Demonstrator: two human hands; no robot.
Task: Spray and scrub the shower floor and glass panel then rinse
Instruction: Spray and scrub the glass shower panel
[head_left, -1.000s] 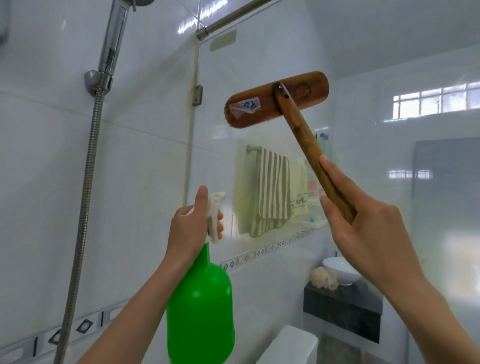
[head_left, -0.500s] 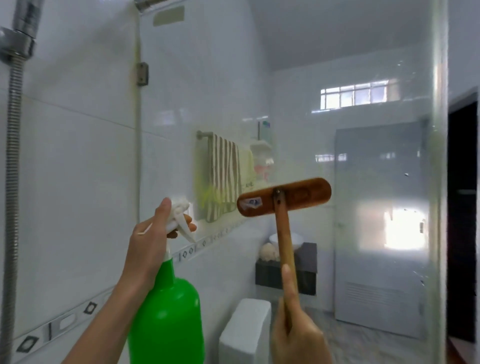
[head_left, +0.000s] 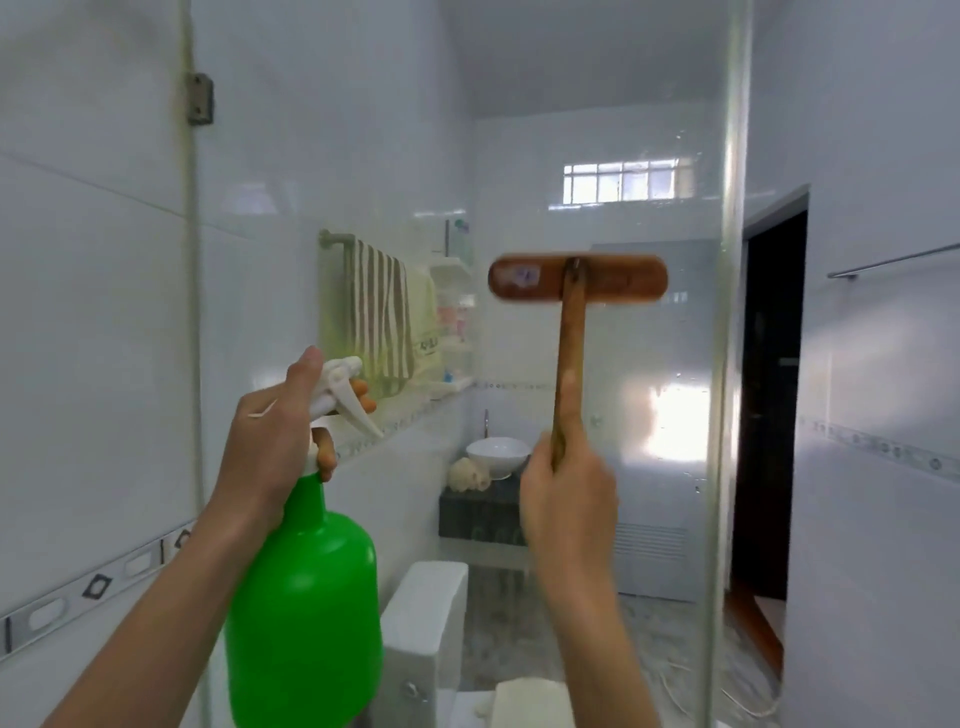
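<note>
Green spray bottle (head_left: 304, 613) is gripped at the neck by left hand (head_left: 270, 441); wooden brush (head_left: 574, 306) is clasped by right hand (head_left: 569, 504), head held horizontal against glass panel (head_left: 675, 441).

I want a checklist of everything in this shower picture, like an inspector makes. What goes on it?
Surface: glass panel stands upright in front; a few droplets show, shower floor out of view.
Job's things: green spray bottle with white trigger; wooden brush, head level, against the glass.
Clutter: nothing seen inside the shower.
Hands: left hand grips the bottle neck; right hand grips the brush handle.
Cables: nothing seen.
Surroundings: striped towel on a rail, white basin, toilet tank, dark open doorway.
</note>
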